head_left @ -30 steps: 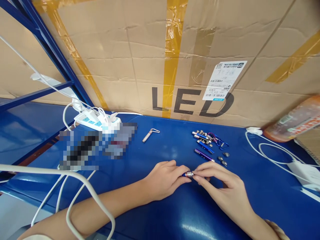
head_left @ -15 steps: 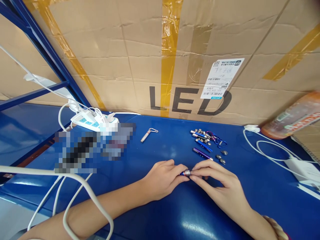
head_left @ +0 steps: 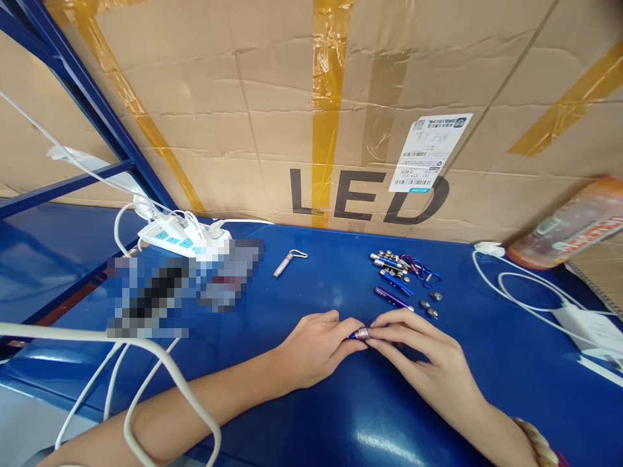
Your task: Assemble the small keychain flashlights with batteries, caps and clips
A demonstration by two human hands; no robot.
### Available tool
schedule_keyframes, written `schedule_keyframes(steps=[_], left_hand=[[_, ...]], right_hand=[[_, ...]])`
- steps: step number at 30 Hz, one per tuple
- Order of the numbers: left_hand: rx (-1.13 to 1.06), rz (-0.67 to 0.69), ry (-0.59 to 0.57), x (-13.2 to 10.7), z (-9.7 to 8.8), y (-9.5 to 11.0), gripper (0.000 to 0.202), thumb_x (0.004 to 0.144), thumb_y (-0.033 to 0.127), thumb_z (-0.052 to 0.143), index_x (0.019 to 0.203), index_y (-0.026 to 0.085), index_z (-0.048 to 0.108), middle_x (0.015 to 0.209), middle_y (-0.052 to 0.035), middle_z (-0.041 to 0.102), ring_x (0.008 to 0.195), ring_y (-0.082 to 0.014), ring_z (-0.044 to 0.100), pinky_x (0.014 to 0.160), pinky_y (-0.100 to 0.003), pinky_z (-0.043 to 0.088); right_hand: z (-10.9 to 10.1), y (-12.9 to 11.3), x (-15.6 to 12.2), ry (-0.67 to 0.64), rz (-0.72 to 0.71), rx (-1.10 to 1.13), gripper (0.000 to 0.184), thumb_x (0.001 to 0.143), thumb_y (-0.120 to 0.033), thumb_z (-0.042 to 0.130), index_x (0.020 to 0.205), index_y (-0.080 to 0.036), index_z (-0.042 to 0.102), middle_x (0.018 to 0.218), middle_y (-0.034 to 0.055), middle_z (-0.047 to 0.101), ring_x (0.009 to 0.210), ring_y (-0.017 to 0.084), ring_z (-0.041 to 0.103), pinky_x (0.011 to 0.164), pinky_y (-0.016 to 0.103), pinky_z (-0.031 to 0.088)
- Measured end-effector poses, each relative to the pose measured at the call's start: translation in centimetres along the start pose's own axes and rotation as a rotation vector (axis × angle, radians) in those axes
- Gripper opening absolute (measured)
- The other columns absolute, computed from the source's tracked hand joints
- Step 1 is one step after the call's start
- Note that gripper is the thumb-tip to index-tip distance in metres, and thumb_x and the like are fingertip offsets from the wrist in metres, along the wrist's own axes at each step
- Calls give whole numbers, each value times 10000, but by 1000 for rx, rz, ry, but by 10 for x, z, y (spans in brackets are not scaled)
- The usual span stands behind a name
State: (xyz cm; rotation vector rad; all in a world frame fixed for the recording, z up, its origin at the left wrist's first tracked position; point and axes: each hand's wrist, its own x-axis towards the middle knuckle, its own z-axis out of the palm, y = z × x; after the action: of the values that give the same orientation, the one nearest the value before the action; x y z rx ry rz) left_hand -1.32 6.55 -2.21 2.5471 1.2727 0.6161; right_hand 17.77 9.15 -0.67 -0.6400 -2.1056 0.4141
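Cardboard box (head_left: pixel 272 117): far side, marked LED, its contents hidden from you.
Plastic container (head_left: pixel 567 227): far right, tilted; you can't make out its contents.
Your left hand (head_left: pixel 311 350): fingers closed around the blue-and-silver tube (head_left: pixel 361 334), near centre.
Your right hand (head_left: pixel 433 357): fingertips pinched on that tube's right end.
Blue table (head_left: pixel 335 285): purple tube (head_left: pixel 393 298) beyond your right hand; clip-ended silver tube (head_left: pixel 283 264) farther left.
Blue frame (head_left: pixel 97 117): left, near the white power strip (head_left: pixel 182 244).

Yeah, I count two hands (head_left: pixel 314 350), one purple tube (head_left: pixel 392 298) and one clipped silver tube (head_left: pixel 283 266). Also one bottle (head_left: pixel 559 227), one power strip (head_left: pixel 170 242).
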Motion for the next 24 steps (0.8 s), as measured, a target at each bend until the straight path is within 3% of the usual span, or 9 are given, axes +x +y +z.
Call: schedule_keyframes(steps=[24], left_hand=[[-24,28,51,2,0,0,346,989,364,210,983,170,497,881,0,644,722,-143,532,661,-262,424]], right_hand=[[0,6,-5,-68,0,-35,128,832,-126,590,933,-203,609,920,19,594,827,86,592,746,176,483]])
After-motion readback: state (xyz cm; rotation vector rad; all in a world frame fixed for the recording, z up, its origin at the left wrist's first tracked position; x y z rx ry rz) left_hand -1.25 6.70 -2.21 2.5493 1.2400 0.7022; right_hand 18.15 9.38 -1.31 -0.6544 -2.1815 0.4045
